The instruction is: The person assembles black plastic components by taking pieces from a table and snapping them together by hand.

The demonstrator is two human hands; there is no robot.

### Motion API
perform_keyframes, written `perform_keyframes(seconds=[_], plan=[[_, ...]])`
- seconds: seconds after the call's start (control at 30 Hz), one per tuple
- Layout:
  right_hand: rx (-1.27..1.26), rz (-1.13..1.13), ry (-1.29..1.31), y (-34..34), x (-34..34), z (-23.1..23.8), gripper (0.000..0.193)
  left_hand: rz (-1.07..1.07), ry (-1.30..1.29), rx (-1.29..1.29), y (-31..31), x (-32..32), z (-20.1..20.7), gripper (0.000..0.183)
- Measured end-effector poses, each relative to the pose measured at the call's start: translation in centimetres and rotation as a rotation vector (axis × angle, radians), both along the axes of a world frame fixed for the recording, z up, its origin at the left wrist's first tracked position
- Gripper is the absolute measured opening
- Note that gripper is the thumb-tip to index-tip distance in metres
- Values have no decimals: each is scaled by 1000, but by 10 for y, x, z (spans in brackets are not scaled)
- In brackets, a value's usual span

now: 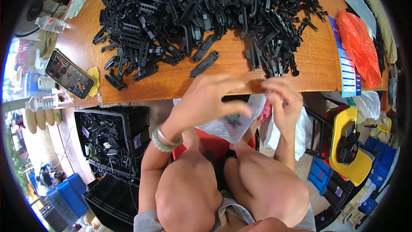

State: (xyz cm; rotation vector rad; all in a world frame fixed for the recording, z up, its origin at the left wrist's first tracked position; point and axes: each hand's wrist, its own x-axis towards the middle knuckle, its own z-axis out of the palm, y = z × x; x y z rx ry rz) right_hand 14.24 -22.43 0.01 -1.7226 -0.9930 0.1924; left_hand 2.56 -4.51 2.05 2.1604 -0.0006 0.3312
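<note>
My left hand, a bracelet at its wrist, hovers over the table's near edge. Its fingers and thumb are spread, with nothing between them. My right hand is also at that edge, fingers bent and smeared by motion; whether they grip anything cannot be told. Beyond both hands lies a big heap of black plastic parts, long and narrow, some with slotted frames. One loose black plastic part rests apart from the heap, just past my left hand. Below the hands, a clear plastic bag hangs open above my lap, partly hidden.
A phone leans at the left of the wooden table. At right lie a red plastic bag and a blue-white printed sheet. Black crates stand lower left. A yellow chair is at right.
</note>
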Motion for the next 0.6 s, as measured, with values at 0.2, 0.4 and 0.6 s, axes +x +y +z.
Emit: perform_keyframes(seconds=[0.2,0.4,0.6], plan=[[-234,-362,-429,24,10,-3,18,86,-187,430,10,57,-29,25],[-473,-317,-596,24,2,3,22,-10,-147,638,9,36,-19,27],[-334,-437,-53,15,-10,7,14,170,-319,433,4,21,-27,18]])
